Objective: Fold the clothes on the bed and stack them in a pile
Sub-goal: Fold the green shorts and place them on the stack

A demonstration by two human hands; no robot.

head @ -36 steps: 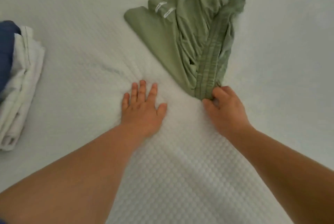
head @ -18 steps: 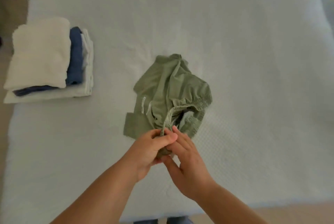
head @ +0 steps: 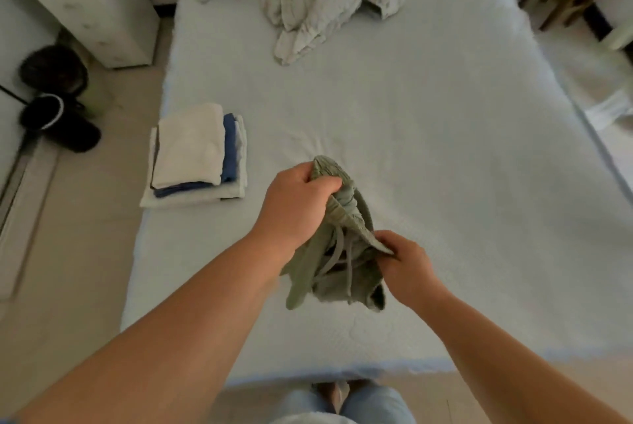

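Green shorts (head: 337, 262) hang bunched – waistband gripped by left hand (head: 297, 204) and right hand (head: 404, 264) fingers

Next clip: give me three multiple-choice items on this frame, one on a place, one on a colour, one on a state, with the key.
1. Where is the folded pile of white and blue clothes?
A. bed's left edge
B. floor
C. bed's right edge

2. What colour is the drawstring garment being held?
A. red
B. sage green
C. black

3. How is that garment held?
A. lying flat, untouched
B. left hand only
C. gripped by both hands, lifted

Key: 1 A, it sits on the white bed near the left side. 2 B, its fabric is pale green. 3 C, the left hand and right hand both clutch its waistband.
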